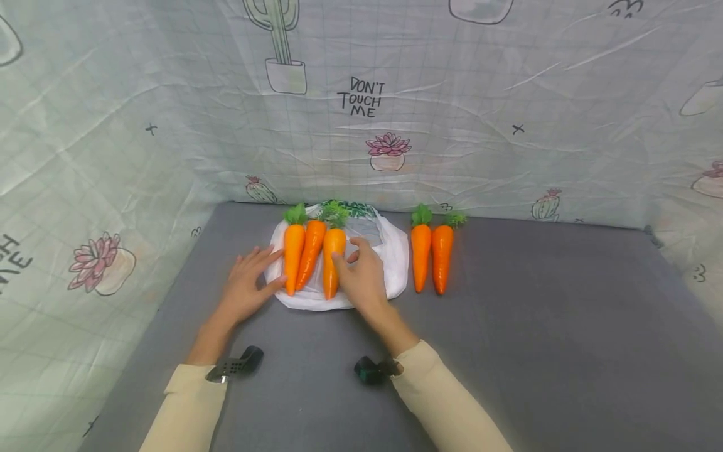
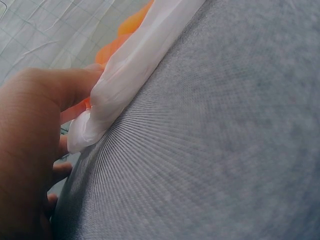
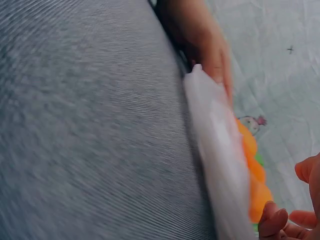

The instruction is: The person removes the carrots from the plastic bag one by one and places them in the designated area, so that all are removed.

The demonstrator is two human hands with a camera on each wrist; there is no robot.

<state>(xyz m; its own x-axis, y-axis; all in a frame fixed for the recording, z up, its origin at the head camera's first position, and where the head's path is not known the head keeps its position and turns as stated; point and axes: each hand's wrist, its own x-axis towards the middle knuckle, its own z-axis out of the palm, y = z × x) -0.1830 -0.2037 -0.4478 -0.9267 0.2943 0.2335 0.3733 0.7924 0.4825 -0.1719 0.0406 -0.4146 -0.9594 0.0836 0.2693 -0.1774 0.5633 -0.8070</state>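
Three orange toy-like carrots with green tops lie side by side on a white plastic bag (image 1: 395, 263): a left carrot (image 1: 293, 257), a slanted middle carrot (image 1: 310, 254) and a right carrot (image 1: 334, 257). My left hand (image 1: 245, 285) is at the bag's left edge, fingers spread, its fingertips and thumb tip right at the left carrot. The left wrist view shows that thumb beside the bag's white fold (image 2: 125, 70). On the other side, my right hand (image 1: 364, 276) has its thumb tip overlapping the right carrot, with the fingers loosely bent and apart from the thumb.
Two more carrots stand apart on the grey tabletop (image 1: 536, 326), right of the bag: one carrot (image 1: 420, 257) and a second carrot (image 1: 442, 260) beside it. A printed cloth backdrop (image 1: 452, 125) rises behind the table and along both sides.
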